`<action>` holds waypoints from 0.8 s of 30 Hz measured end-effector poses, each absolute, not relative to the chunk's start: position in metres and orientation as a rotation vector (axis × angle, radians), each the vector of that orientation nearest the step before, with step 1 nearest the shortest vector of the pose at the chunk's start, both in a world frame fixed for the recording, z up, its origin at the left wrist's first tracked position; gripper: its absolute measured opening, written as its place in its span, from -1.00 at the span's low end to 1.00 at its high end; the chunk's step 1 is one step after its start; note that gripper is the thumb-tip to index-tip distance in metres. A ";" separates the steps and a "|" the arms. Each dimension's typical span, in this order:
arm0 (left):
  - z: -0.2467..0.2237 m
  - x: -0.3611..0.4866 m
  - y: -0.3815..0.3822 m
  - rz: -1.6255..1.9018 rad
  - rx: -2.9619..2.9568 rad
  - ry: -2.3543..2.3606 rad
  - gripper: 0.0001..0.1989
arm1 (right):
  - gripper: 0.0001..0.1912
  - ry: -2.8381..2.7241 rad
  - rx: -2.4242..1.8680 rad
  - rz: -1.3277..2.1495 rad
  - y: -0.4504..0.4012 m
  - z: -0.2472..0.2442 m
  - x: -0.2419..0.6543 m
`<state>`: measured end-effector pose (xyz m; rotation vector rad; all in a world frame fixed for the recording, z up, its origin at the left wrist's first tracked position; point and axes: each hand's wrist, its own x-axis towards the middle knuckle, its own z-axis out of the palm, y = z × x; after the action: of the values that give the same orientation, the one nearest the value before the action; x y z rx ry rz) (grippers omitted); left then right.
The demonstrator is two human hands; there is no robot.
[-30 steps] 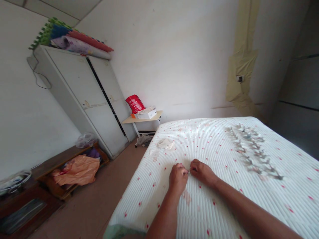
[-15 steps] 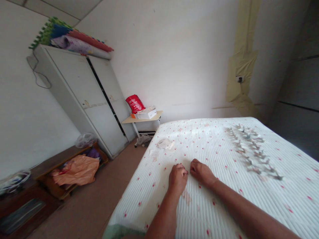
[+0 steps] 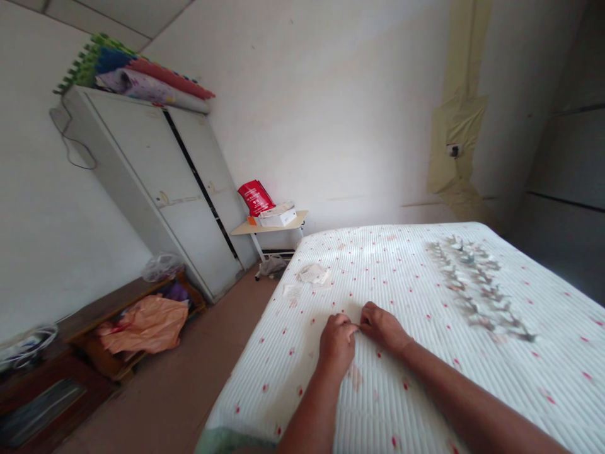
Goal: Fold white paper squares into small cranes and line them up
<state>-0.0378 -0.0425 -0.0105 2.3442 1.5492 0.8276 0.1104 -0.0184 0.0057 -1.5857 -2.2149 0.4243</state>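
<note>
My left hand (image 3: pixel 338 337) is closed in a pinch just above the bed, its thumb pointing to the right. My right hand (image 3: pixel 379 323) is also closed, its curled fingertips meeting the left thumb. Whatever the two hands pinch between them is too small or too hidden to make out. Beneath them lies a white ribbed bedcover (image 3: pixel 378 394) with small red spots. Several sheets of thin paper (image 3: pixel 314 274) lie on the cover beyond my left hand. Off to the right stand rows of small folded-paper figures (image 3: pixel 482 280), grey and white and somewhat blurred.
A small table (image 3: pixel 297 221) past the bed's far left corner carries a red bag (image 3: pixel 255 197) and a white box (image 3: pixel 278 217). A grey metal cabinet (image 3: pixel 142 157) stands at the left wall, near a low wooden shelf (image 3: pixel 108 299) with an orange plastic bag (image 3: pixel 146 321).
My left hand has turned a little, and its thumb now reaches over to the right fingertips, closing the small gap. My right hand has hardly moved.
</note>
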 end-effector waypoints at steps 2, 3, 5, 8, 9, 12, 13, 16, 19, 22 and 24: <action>-0.010 -0.036 -0.044 0.798 2.360 1.583 -0.66 | -0.89 -2.213 -1.580 0.426 -0.017 0.004 0.110; -0.009 -0.036 -0.044 0.783 2.367 1.602 -0.66 | -0.88 -2.210 -1.575 0.433 -0.017 0.003 0.110; -0.009 -0.034 -0.045 0.753 2.383 1.627 -0.68 | -0.88 -2.197 -1.553 0.460 -0.015 0.001 0.111; -0.009 -0.034 -0.045 0.737 2.396 1.629 -0.69 | -0.86 -2.165 -1.517 0.517 -0.011 -0.001 0.113; -0.009 -0.034 -0.045 0.740 2.398 1.624 -0.69 | -0.85 -2.158 -1.506 0.536 -0.010 -0.001 0.114; -0.009 -0.034 -0.045 0.754 2.409 1.608 -0.69 | -0.81 -2.142 -1.486 0.583 -0.007 -0.003 0.119; -0.009 -0.035 -0.045 0.757 2.411 1.606 -0.69 | -0.79 -2.137 -1.482 0.595 -0.006 -0.004 0.120; -0.007 -0.035 -0.046 0.749 2.410 1.610 -0.68 | -0.76 -2.117 -1.482 0.622 -0.002 -0.005 0.123; -0.004 -0.034 -0.047 0.713 2.415 1.626 -0.68 | -0.79 -2.073 -1.503 0.679 0.000 -0.003 0.124; -0.004 -0.034 -0.047 0.707 2.428 1.635 -0.69 | -0.84 -2.027 -1.538 0.714 0.000 -0.001 0.123; -0.005 -0.034 -0.047 0.718 2.440 1.627 -0.69 | -0.89 -2.020 -1.562 0.680 -0.001 -0.001 0.121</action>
<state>-0.0337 -0.0468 -0.0052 2.4398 1.6272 0.7178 0.1214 -0.0008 -0.0009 -1.5618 -2.0198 0.6796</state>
